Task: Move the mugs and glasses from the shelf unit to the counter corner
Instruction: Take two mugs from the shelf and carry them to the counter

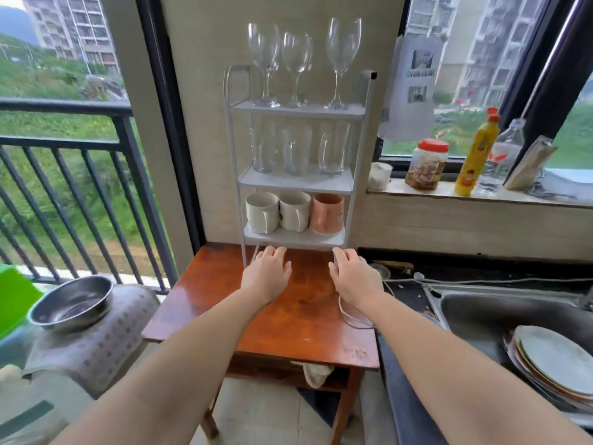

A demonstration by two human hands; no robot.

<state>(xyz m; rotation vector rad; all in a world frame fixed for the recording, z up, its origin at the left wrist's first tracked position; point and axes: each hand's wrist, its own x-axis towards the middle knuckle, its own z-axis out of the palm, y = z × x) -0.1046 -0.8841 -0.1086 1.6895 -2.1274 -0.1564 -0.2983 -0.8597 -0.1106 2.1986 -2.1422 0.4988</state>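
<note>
Reaching toward the foot of the white shelf unit (296, 183), both hands hover low over the wooden table (199, 303), so this looks like the very start: nothing has left the shelves yet, as far as I can judge. The left hand (268, 273) lies palm down with fingers straight and loosely together, holding nothing; the right hand (353, 274) is much the same, fingers relaxed and empty, its tips near the unit's right leg.

Just above and beyond the fingertips, on the lowest shelf, stand three mugs: two white mugs (277, 211) side by side over the left hand and a pink mug (326, 214) up and to the left of the right hand. All three sit mouth down, long axis vertical, handles turned toward the person. One shelf higher are the clear glass mugs (296, 149), upright in axis too, though I cannot tell which end is up. Highest, well above both hands, the wine glasses (301, 59) stand on their feet, stems vertical, bowls opening upward.

The next move likely calls for lifting a hand to the lowest shelf and closing round a mug's handle or body, drawing it forward clear of the shelf above. The sink (462, 303) lies to the right of the right hand
</note>
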